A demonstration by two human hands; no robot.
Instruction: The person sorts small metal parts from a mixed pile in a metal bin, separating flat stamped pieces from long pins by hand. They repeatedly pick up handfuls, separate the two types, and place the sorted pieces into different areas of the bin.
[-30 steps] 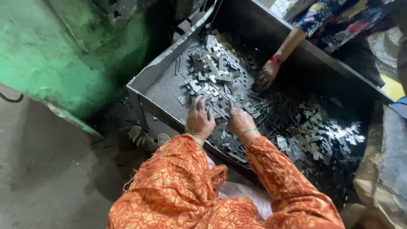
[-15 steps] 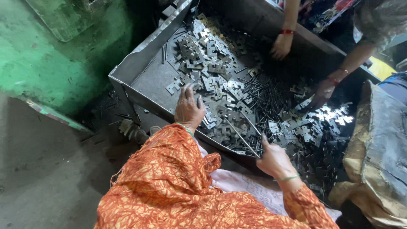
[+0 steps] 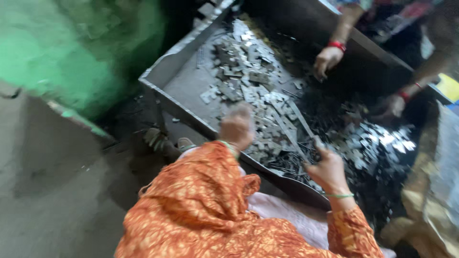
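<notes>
A large grey metal tray point(image 3: 177, 71) with upright walls lies tilted across the view, beside a green machine body point(image 3: 62, 52) on the left. Its floor carries a wide heap of small flat metal pieces point(image 3: 253, 91), pale grey near the top and darker, more tangled with thin strips toward the lower right.

The person in orange patterned sleeves leans over the near wall. The left hand point(image 3: 236, 126) rests low on the pieces just inside that wall, fingers curled downward; motion blur hides whether it grips anything. The right hand point(image 3: 327, 169) hovers above the darker part of the heap, fingers bent and loosely spread, and a thin piece seems to stand between thumb and forefinger, though the blur leaves that unsure.

Across the tray, another person's hand with a red bangle point(image 3: 327, 59) reaches into the heap, and a second hand point(image 3: 394, 105) works near the far right.

The pieces look stiff, thin and sharp-edged, light singly but heavy in a handful. They likely slide over one another, so pinching one by its flat faces, or scooping from beneath, seems the safer hold.
</notes>
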